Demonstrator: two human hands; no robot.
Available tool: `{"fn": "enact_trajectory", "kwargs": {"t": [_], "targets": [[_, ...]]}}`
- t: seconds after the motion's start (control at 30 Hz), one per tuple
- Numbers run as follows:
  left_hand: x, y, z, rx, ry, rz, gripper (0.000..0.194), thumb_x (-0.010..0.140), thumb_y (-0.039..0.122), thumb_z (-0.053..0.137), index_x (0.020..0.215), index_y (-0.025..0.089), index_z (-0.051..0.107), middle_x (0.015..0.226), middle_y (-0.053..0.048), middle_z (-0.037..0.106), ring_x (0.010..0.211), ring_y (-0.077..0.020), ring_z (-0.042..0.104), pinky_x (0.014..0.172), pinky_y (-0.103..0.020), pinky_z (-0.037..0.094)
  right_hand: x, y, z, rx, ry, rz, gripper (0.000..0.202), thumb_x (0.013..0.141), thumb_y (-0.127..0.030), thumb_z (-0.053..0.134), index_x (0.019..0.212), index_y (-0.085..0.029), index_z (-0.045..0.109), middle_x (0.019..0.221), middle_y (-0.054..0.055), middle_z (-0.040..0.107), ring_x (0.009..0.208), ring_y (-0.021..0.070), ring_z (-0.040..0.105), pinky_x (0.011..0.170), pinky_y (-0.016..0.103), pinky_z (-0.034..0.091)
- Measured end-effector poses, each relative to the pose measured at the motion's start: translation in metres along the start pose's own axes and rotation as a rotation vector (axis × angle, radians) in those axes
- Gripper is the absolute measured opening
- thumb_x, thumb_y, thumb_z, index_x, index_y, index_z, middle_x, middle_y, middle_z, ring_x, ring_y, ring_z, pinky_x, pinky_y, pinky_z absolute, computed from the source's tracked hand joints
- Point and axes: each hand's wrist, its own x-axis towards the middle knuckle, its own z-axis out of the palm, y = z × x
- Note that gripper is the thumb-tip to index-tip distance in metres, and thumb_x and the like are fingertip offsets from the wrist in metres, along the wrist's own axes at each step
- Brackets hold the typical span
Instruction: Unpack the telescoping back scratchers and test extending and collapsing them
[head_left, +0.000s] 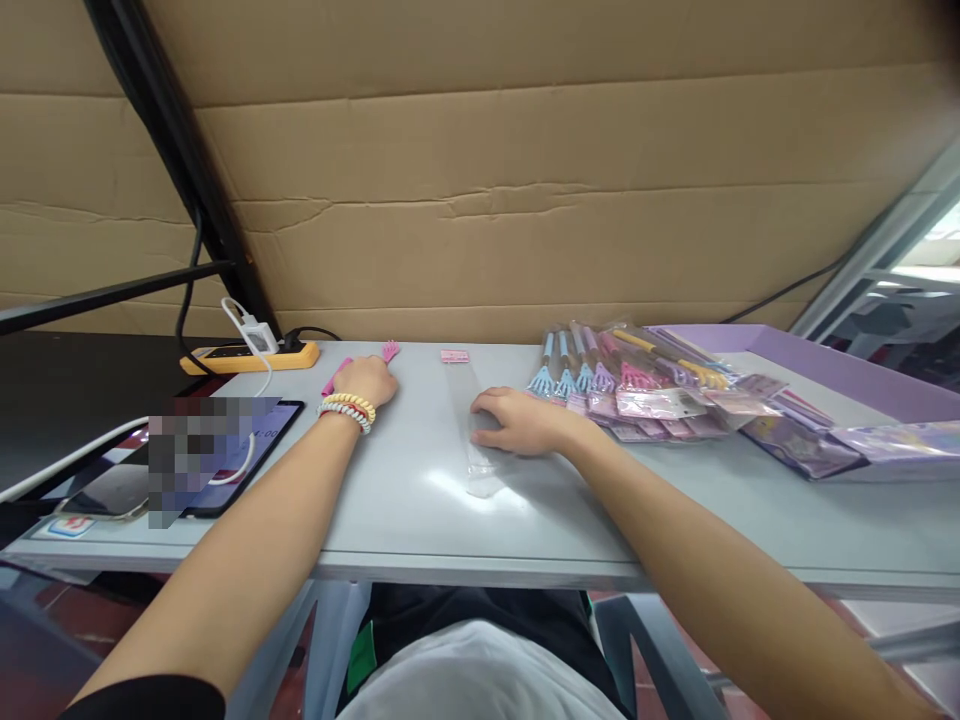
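Observation:
My left hand [366, 385] is closed over a pink back scratcher [391, 351]. Its small claw head sticks out beyond the knuckles, and the pink handle end shows on the other side; the middle is hidden under the fingers. A long clear plastic sleeve [480, 468] with a pink printed header lies flat on the table in front of me. Over its right edge rests my right hand [517, 420], thumb and fingers apart and nothing gripped. To the right of that hand is a pile of bagged back scratchers [637, 375] with blue, purple, pink and yellow claws.
A purple box [885, 378] stands at the right end of the grey table [405, 500]. At the left are a yellow power strip [300, 356] with a white charger [259, 335], a tablet [281, 425] and a phone [112, 490]. Cardboard [450, 200] walls the back.

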Motion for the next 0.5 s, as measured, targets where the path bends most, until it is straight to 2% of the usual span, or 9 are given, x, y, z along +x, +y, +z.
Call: {"fn": "enact_trajectory", "kwargs": {"t": [0.07, 0.23, 0.3, 0.37, 0.5], "targets": [[0.000, 0.001, 0.000, -0.004, 0.020, -0.003, 0.040, 0.075, 0.029, 0.047, 0.109, 0.015, 0.062, 0.112, -0.019, 0.063, 0.103, -0.0314, 0.059, 0.078, -0.038, 0.047, 0.000, 0.001, 0.001, 0.001, 0.003, -0.004, 0.042, 0.082, -0.046, 0.052, 0.114, -0.019, 0.059, 0.119, 0.010, 0.058, 0.110, 0.0242, 0.054, 0.093, 0.034, 0.039], [-0.007, 0.006, -0.003, -0.047, 0.159, 0.027, 0.043, 0.078, 0.032, 0.043, 0.114, 0.010, 0.056, 0.115, -0.021, 0.058, 0.099, -0.0319, 0.060, 0.078, -0.040, 0.047, 0.000, 0.001, -0.001, 0.012, 0.060, -0.023, 0.046, 0.082, -0.044, 0.053, 0.117, -0.015, 0.057, 0.119, 0.012, 0.058, 0.109, 0.0242, 0.054, 0.092, 0.034, 0.040], [-0.008, 0.006, -0.004, -0.060, 0.197, 0.040, 0.043, 0.078, 0.033, 0.043, 0.112, 0.010, 0.056, 0.114, -0.022, 0.057, 0.100, -0.0329, 0.059, 0.078, -0.041, 0.047, -0.002, 0.001, -0.006, 0.024, 0.160, -0.029, 0.043, 0.083, -0.040, 0.051, 0.117, -0.014, 0.058, 0.119, 0.012, 0.059, 0.108, 0.0233, 0.054, 0.091, 0.033, 0.041], [-0.008, 0.005, -0.006, -0.068, 0.220, 0.035, 0.042, 0.078, 0.033, 0.044, 0.110, 0.009, 0.057, 0.113, -0.022, 0.057, 0.101, -0.0337, 0.058, 0.078, -0.041, 0.047, -0.005, 0.004, -0.015, 0.036, 0.312, -0.016, 0.037, 0.084, -0.037, 0.049, 0.112, -0.014, 0.060, 0.115, 0.011, 0.061, 0.105, 0.0218, 0.056, 0.090, 0.032, 0.041], [-0.006, -0.001, -0.008, -0.096, 0.205, 0.035, 0.039, 0.076, 0.032, 0.045, 0.105, 0.011, 0.059, 0.110, -0.021, 0.060, 0.099, -0.0344, 0.059, 0.076, -0.041, 0.047, -0.012, 0.022, -0.034, 0.034, 0.626, 0.138, 0.028, 0.083, -0.031, 0.047, 0.096, -0.015, 0.065, 0.101, 0.008, 0.067, 0.093, 0.0192, 0.059, 0.083, 0.029, 0.043]]}}
